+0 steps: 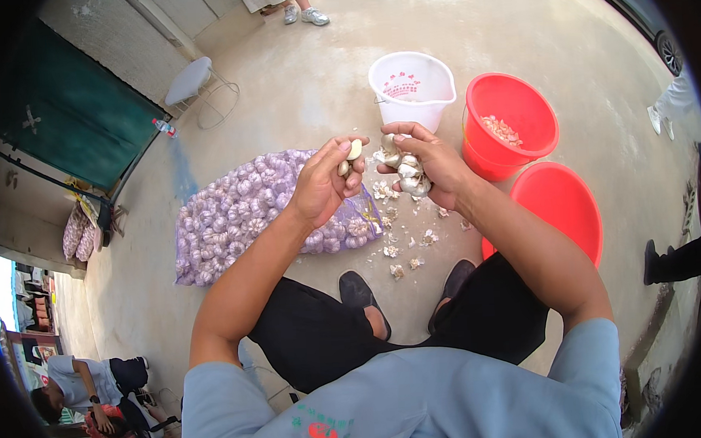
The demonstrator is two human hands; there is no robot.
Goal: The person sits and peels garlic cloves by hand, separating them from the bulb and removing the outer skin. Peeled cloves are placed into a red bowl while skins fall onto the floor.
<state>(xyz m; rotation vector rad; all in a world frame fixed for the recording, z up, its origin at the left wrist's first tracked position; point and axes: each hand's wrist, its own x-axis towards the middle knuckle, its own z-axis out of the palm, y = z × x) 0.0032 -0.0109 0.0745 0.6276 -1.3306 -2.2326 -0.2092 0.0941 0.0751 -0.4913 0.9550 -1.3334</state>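
Between the thumb and fingers of my left hand point(329, 178) are garlic cloves point(354, 150), one of them pale and bare at the fingertips. My right hand point(427, 158) holds several whitish garlic pieces point(410, 173) against its fingers and palm; whether they are one broken bulb or more I cannot tell. The hands are raised apart from each other over the concrete floor. Under and beside my left forearm lies a purple mesh sack point(255, 206) full of garlic bulbs. Garlic skins and root ends point(391, 251) are scattered on the floor below my hands.
Ahead stands a white bucket point(413, 102) with red print. To its right are a red bucket point(509, 124) with cloves inside and another red bucket point(555, 208) nearer my right arm. A stool point(192, 81), a bottle point(165, 128) and several people are farther off.
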